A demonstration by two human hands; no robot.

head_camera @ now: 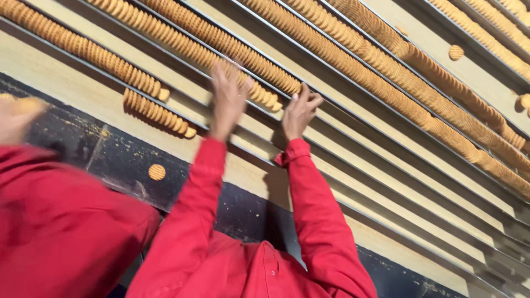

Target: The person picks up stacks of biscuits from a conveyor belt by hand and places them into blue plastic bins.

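Conveyor [353, 182]: a tilted beige surface, divided into lanes by thin metal rails.
Biscuit rows [342, 60]: long lines of round golden biscuits, stood on edge, are seen in the conveyor lanes.
Left hand [228, 99]: raised over the conveyor, fingers spread and released; it is laid against the lower end of one biscuit row [243, 60]. Nothing is gripped.
Right hand [300, 112]: placed just beside the left hand on the conveyor, fingers loosely curled at the end of the same row; whether a biscuit is pinched cannot be told.
Sleeves [320, 221]: red, on both arms.
Short row [157, 115]: lies in a lower conveyor lane, left of the hands.
Loose biscuit [157, 172]: lies flat on the dark ledge below the conveyor.
Blurred hand [16, 116]: at the left edge, beside the conveyor; whose it is cannot be told.
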